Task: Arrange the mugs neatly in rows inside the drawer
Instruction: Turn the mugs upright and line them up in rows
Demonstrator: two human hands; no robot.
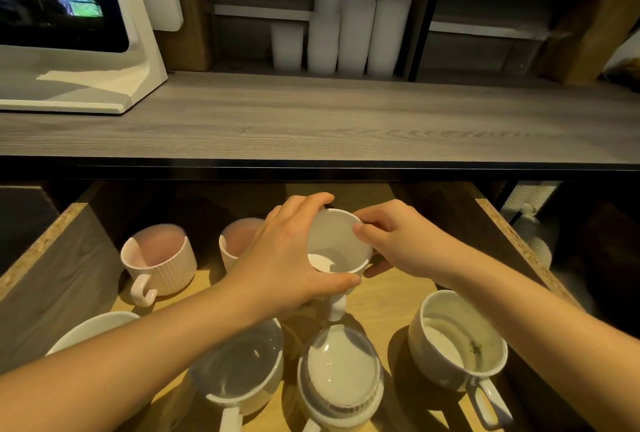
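Note:
Both hands hold one white mug [337, 244] over the middle of the open drawer [388, 296], handle pointing toward me. My left hand [287, 258] wraps its left side and rim. My right hand [398, 241] pinches the right rim. Two pink ribbed mugs stand in the back row: one [159, 258] at the left, the other [235, 241] partly hidden behind my left hand. In the front row stand a white mug [242, 369], a white mug [341, 376], a wide speckled mug [457, 341] at the right, and a white mug [93, 329] under my left forearm.
A grey wooden countertop [311, 120] overhangs the drawer's back. A white-framed screen [69, 16] stands on it at the left; stacks of translucent cups [346, 33] stand on a shelf behind. The drawer's chipboard side walls [52, 234] rise left and right.

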